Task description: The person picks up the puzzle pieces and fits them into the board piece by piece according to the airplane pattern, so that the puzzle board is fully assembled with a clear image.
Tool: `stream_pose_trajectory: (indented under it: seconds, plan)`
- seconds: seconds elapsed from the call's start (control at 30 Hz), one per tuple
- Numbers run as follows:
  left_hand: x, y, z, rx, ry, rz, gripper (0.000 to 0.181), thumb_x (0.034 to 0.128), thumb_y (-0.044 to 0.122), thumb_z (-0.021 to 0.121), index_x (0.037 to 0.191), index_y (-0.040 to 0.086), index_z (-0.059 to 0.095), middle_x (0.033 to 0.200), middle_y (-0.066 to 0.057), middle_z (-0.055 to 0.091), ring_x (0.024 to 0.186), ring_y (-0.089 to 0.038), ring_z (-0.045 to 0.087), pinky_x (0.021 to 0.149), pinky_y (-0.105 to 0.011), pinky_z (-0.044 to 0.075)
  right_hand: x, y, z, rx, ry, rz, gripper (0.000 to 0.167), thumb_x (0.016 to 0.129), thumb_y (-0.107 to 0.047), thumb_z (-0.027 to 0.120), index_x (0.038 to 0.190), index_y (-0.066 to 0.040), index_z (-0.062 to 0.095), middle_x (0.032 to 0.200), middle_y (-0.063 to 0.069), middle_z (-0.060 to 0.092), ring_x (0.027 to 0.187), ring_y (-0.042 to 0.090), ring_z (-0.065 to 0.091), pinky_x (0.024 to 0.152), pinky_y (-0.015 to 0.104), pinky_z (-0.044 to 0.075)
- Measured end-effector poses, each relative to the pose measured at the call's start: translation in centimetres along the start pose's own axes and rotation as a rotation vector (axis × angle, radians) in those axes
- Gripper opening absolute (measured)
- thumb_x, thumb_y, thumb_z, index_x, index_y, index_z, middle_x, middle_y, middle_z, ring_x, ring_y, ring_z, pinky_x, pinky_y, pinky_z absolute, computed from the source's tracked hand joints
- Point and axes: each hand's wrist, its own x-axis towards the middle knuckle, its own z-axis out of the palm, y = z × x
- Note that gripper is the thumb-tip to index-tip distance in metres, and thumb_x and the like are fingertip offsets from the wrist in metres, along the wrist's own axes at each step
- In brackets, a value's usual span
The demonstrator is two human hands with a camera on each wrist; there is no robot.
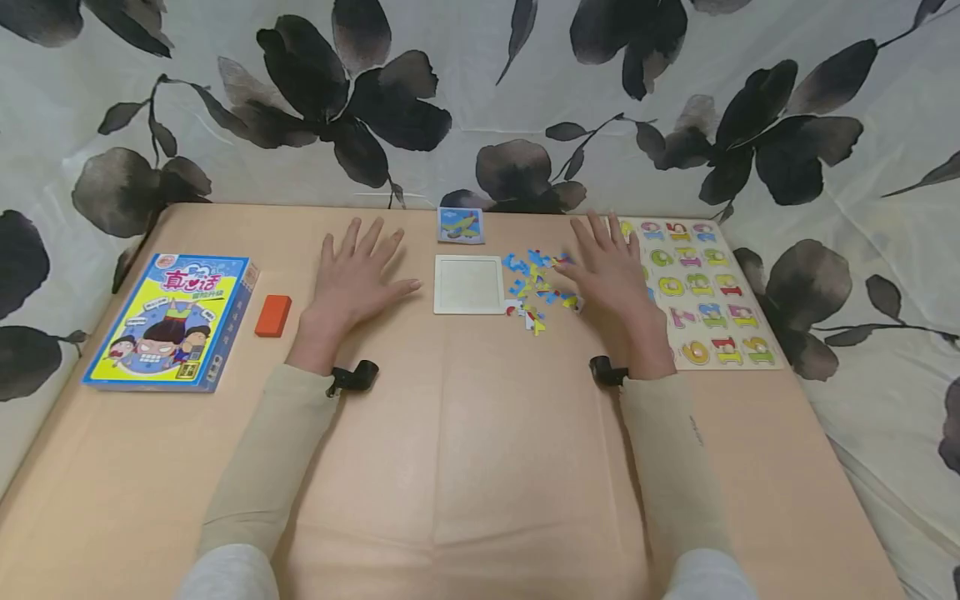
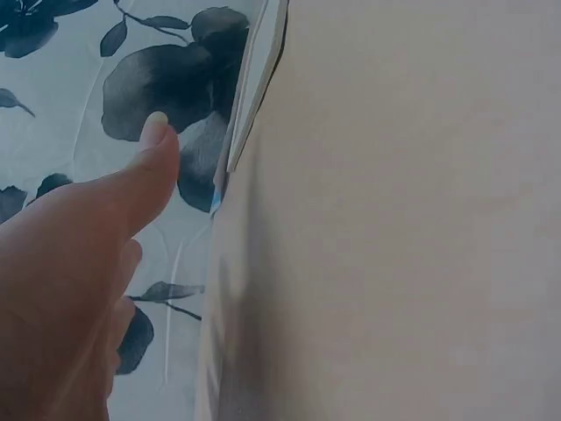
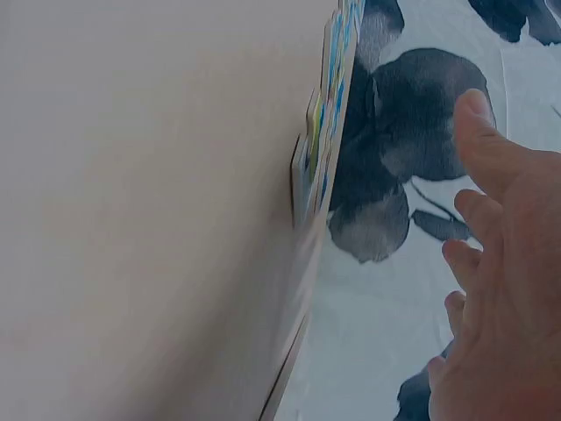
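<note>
Fingers spread, my left hand is held palm down between an orange-red block and a white square puzzle frame. In the left wrist view the thumb of the left hand points up, with nothing in its grasp. Just right of the frame lies a loose pile of small blue, yellow and red jigsaw pieces. My right hand, also spread and holding nothing, is beside that pile and partly covers a sheet of figures. A small picture card with a yellow airplane lies behind the frame.
A blue and yellow game box lies on the left of the table. At the right is the white sheet with colorful number figures. Floral cloth covers the area beyond the table's back and right edges.
</note>
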Motion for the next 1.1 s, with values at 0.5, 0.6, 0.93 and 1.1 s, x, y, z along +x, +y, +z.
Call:
stream_pose_trajectory:
  seconds: [0.5,0.6,0.93,1.1]
  plan:
    - [-0.4,2.1,0.7,-0.058,-0.112,0.08,0.092,0.0883,0.077,0.045,0.161,0.028,0.015,0.169,-0.006,0.009,0.156,-0.037,0.0,0.12,-0.067,0.0,3.9,-4.3,1.4,0.089,-0.105,-0.174,0.074,0.095,-0.032,0.066,0.158,-0.018,0.03,0.167,0.008,0.021,0.156,0.032,0.012,0.125,0.056,0.007]
    - [-0.4,2.3,0.8,-0.054,-0.131,0.091,0.092,0.0886,0.077,0.044,0.161,0.028,0.015,0.169,-0.004,0.01,0.156,-0.038,0.002,0.12,-0.068,0.001,4.4,-5.1,1.8,0.145,-0.138,-0.182,0.072,0.093,-0.023,0.069,0.156,-0.015,0.034,0.165,0.01,0.026,0.155,0.03,0.02,0.126,0.051,0.014]
    - [-0.3,3.1,0.6,-0.095,-0.159,0.129,0.085,0.0898,0.074,0.046,0.159,0.032,0.021,0.169,0.003,0.014,0.156,-0.034,0.009,0.12,-0.068,0.007,5.3,-7.2,2.6,0.201,-0.172,-0.161,0.048,0.088,0.003,0.061,0.135,-0.007,0.06,0.136,0.01,0.06,0.122,0.026,0.053,0.113,0.042,0.041]
    - [-0.2,3.3,0.9,-0.118,-0.165,0.144,0.078,0.0915,0.069,0.05,0.157,0.033,0.028,0.168,0.006,0.018,0.156,-0.035,0.012,0.119,-0.068,0.01,5.4,-7.4,3.0,0.221,-0.136,-0.168,0.037,0.087,0.011,0.052,0.117,-0.002,0.07,0.117,0.013,0.063,0.105,0.027,0.054,0.105,0.04,0.046]
